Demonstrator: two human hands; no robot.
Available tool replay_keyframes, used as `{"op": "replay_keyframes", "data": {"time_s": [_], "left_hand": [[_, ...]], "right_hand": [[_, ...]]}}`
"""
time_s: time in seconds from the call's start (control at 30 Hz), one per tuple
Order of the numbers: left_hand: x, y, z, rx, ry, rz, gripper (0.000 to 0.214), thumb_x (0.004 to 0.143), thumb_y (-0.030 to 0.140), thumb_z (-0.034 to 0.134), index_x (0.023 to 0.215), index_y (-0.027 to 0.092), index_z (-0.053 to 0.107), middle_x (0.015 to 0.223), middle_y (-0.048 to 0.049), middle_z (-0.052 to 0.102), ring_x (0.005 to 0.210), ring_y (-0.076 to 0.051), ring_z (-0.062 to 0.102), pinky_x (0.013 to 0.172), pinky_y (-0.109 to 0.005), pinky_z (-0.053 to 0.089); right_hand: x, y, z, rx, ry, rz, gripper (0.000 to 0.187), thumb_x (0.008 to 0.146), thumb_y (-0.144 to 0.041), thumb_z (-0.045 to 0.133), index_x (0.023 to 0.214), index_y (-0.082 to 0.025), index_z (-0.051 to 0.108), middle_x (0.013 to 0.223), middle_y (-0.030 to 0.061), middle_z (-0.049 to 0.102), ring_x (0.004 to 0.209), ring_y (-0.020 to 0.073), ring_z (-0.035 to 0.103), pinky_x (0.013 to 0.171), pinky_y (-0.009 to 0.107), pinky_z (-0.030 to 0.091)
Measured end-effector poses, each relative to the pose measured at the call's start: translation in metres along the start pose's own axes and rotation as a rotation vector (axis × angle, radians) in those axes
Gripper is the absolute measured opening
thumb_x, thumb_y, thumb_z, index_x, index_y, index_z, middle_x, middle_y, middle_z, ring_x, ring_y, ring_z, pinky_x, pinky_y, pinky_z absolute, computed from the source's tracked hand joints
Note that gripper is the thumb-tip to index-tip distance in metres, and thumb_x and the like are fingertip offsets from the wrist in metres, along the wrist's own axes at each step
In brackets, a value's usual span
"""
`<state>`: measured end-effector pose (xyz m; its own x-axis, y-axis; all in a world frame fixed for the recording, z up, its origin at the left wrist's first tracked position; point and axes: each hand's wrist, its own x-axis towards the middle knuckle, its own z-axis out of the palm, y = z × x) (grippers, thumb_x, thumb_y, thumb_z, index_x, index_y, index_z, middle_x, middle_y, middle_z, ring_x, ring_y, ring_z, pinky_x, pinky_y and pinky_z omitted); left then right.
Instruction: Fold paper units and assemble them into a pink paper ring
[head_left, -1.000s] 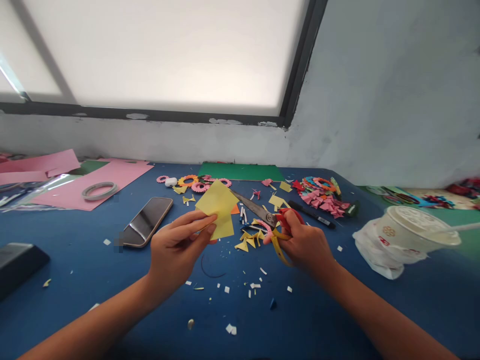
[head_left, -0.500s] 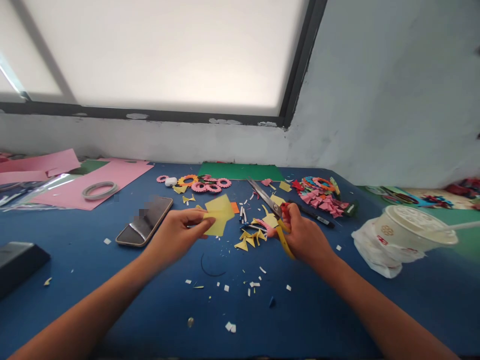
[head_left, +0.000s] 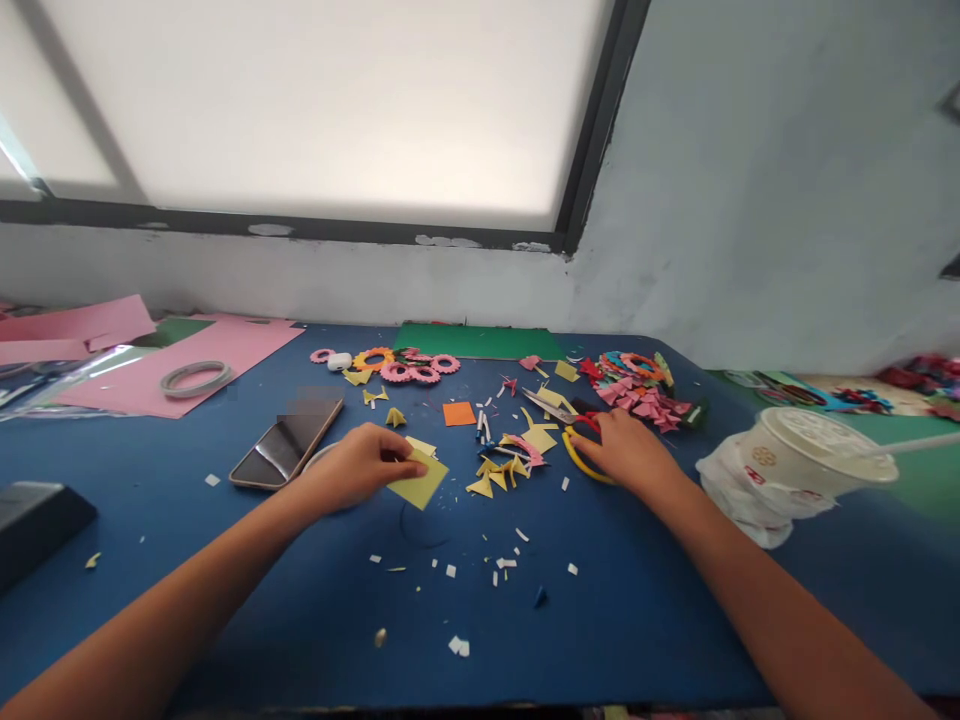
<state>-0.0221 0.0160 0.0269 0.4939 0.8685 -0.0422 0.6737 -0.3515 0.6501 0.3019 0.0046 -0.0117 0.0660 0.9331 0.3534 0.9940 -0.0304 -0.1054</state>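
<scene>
Between the thumb and fingers of my left hand (head_left: 364, 462) is a small yellow paper square (head_left: 424, 487), pinched at one corner above the table. Behind it shows another bit of pale yellow paper (head_left: 421, 446); whether it is held too I cannot tell. My right hand (head_left: 624, 442) has its fingers closed at the red and yellow handles of the scissors (head_left: 559, 408), which lie low on the table with blades pointing away to the left. Folded yellow paper pieces (head_left: 499, 472) and an orange paper square (head_left: 459, 413) lie between the hands.
A phone (head_left: 289, 445) lies left of my left hand, near a tape roll (head_left: 196, 379) on pink paper (head_left: 247, 345). Scalloped paper rings (head_left: 409, 370) and a pink folded-paper pile (head_left: 649, 400) sit farther back. A lidded cup (head_left: 806, 465) stands right. White scraps dot the blue table (head_left: 315, 620).
My right hand has lowered the scissors to the table, slightly right. My left hand has come down a little with the yellow paper, uncovering the orange square and a folded yellow piece.
</scene>
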Motion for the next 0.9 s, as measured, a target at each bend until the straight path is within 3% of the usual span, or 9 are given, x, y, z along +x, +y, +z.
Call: {"op": "replay_keyframes", "data": {"time_s": [0.1, 0.17, 0.23, 0.33, 0.4, 0.5, 0.6, 0.77, 0.9], "left_hand": [[-0.001, 0.005, 0.025, -0.094, -0.079, 0.047, 0.028, 0.072, 0.041, 0.061, 0.061, 0.015, 0.060, 0.054, 0.0032, 0.051, 0.051, -0.010, 0.043, 0.046, -0.020, 0.030], [-0.001, 0.005, 0.044, -0.127, -0.108, 0.072, 0.027, 0.071, 0.040, 0.063, 0.064, 0.014, 0.061, 0.056, 0.0026, 0.055, 0.052, -0.010, 0.045, 0.046, -0.019, 0.032], [-0.001, 0.004, 0.059, -0.133, -0.109, 0.104, 0.027, 0.074, 0.040, 0.061, 0.068, 0.014, 0.063, 0.058, 0.0015, 0.057, 0.054, -0.010, 0.047, 0.047, -0.019, 0.033], [-0.001, 0.002, 0.069, -0.095, -0.080, 0.141, 0.026, 0.077, 0.038, 0.058, 0.070, 0.014, 0.063, 0.058, 0.0010, 0.057, 0.054, -0.010, 0.047, 0.048, -0.020, 0.032], [-0.001, 0.001, 0.067, -0.059, -0.079, 0.167, 0.024, 0.077, 0.036, 0.059, 0.071, 0.014, 0.064, 0.058, 0.0009, 0.058, 0.054, -0.011, 0.047, 0.048, -0.020, 0.031], [0.000, 0.000, 0.057, -0.005, -0.124, 0.235, 0.016, 0.077, 0.030, 0.060, 0.078, 0.015, 0.066, 0.064, -0.0002, 0.062, 0.058, -0.012, 0.052, 0.053, -0.020, 0.036], [-0.001, 0.001, 0.043, 0.054, -0.215, 0.333, 0.013, 0.077, 0.023, 0.059, 0.086, 0.019, 0.067, 0.074, -0.0012, 0.066, 0.064, -0.013, 0.056, 0.059, -0.021, 0.040], [-0.006, 0.005, 0.029, 0.148, -0.324, 0.462, 0.022, 0.078, 0.010, 0.052, 0.087, 0.022, 0.069, 0.086, -0.0012, 0.068, 0.074, -0.013, 0.061, 0.070, -0.019, 0.044], [-0.009, 0.006, 0.033, 0.234, -0.248, 0.454, 0.026, 0.076, 0.007, 0.050, 0.088, 0.021, 0.067, 0.085, -0.0023, 0.067, 0.076, -0.014, 0.061, 0.071, -0.022, 0.043]], "right_hand": [[-0.021, -0.044, -0.006, 0.111, 0.015, -0.165, 0.026, 0.083, -0.035, 0.053, 0.100, -0.016, 0.059, 0.102, 0.0117, 0.062, 0.095, 0.0240, 0.059, 0.081, 0.037, 0.044], [-0.036, -0.075, -0.006, 0.543, -0.067, -0.367, 0.029, 0.083, -0.036, 0.056, 0.105, -0.017, 0.057, 0.102, 0.0077, 0.063, 0.091, 0.0182, 0.060, 0.081, 0.031, 0.046], [-0.048, -0.097, -0.001, 0.811, -0.196, -0.400, 0.032, 0.079, -0.033, 0.062, 0.106, -0.018, 0.056, 0.096, 0.0051, 0.066, 0.085, 0.0161, 0.062, 0.076, 0.028, 0.048], [-0.054, -0.106, 0.011, 1.006, -0.368, -0.387, 0.016, 0.081, -0.021, 0.059, 0.096, -0.018, 0.061, 0.085, 0.0020, 0.069, 0.076, 0.0141, 0.064, 0.071, 0.025, 0.050], [-0.054, -0.101, 0.017, 1.039, -0.399, -0.369, 0.014, 0.081, -0.016, 0.057, 0.094, -0.017, 0.062, 0.083, 0.0018, 0.069, 0.074, 0.0135, 0.064, 0.069, 0.024, 0.050], [-0.054, -0.093, 0.021, 0.946, -0.326, -0.442, 0.018, 0.078, -0.012, 0.057, 0.095, -0.016, 0.062, 0.079, 0.0018, 0.068, 0.069, 0.0129, 0.063, 0.065, 0.023, 0.049], [-0.055, -0.090, 0.020, 0.823, -0.224, -0.608, 0.011, 0.081, -0.013, 0.055, 0.086, -0.017, 0.064, 0.077, 0.0026, 0.067, 0.071, 0.0135, 0.062, 0.067, 0.024, 0.048], [-0.057, -0.088, 0.019, 0.651, -0.085, -0.931, 0.020, 0.089, -0.022, 0.045, 0.086, -0.018, 0.064, 0.086, 0.0057, 0.068, 0.078, 0.0156, 0.060, 0.073, 0.028, 0.046], [-0.058, -0.088, 0.019, 0.737, -0.131, -0.836, 0.013, 0.085, -0.018, 0.051, 0.084, -0.017, 0.063, 0.081, 0.0053, 0.067, 0.075, 0.0146, 0.061, 0.069, 0.025, 0.047]]}}
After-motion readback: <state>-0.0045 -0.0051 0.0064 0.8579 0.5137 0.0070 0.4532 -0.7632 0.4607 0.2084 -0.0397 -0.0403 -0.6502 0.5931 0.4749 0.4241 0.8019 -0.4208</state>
